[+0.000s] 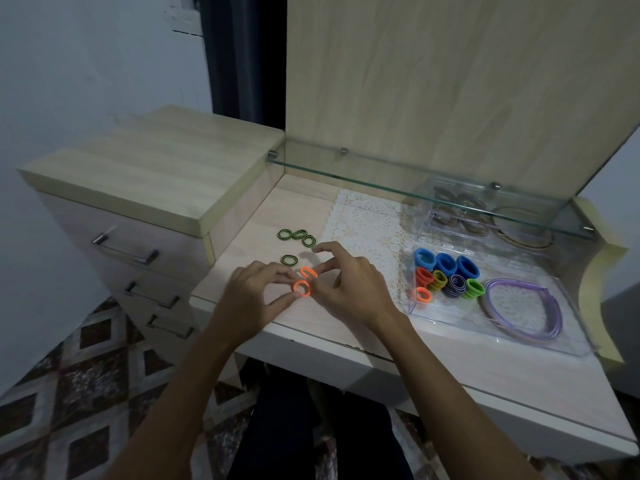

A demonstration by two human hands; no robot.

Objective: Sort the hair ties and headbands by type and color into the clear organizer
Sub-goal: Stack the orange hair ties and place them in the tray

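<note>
Left hand: the left hand [252, 296] pinches an orange hair tie [301, 288] between thumb and fingertips, just above the pale wooden surface [346, 327].
Right hand: the right hand [349, 282] pinches a second orange hair tie [308, 272] at its fingertips, index finger raised; the two orange ties sit just beside each other between the hands.
Loose ties: four green-and-black hair ties [297, 234] lie on the surface beyond the hands, three in a row and one [289, 260] nearer the fingers.
Clear organizer: the clear organizer [540, 344] stands to the right on a white lace mat [363, 220], its far half tucked under a glass shelf [381, 183].
Near compartments: three blue hair ties [446, 263] stand in a row; in front of them are orange ties [423, 277], yellow-green ties [439, 280], purple striped ties [456, 285] and bright green ties [474, 289], each colour in its own stack.
Headbands: a lilac headband [550, 311] lies in the organizer's right-hand section, with a thin tan one along its inner edge.
Far compartments: dull-coloured ties and thin hoops show through the glass, too blurred to tell apart.
Surroundings: a drawer unit [138, 174] with metal handles stands on the left; a patterned floor [86, 375] lies below.
</note>
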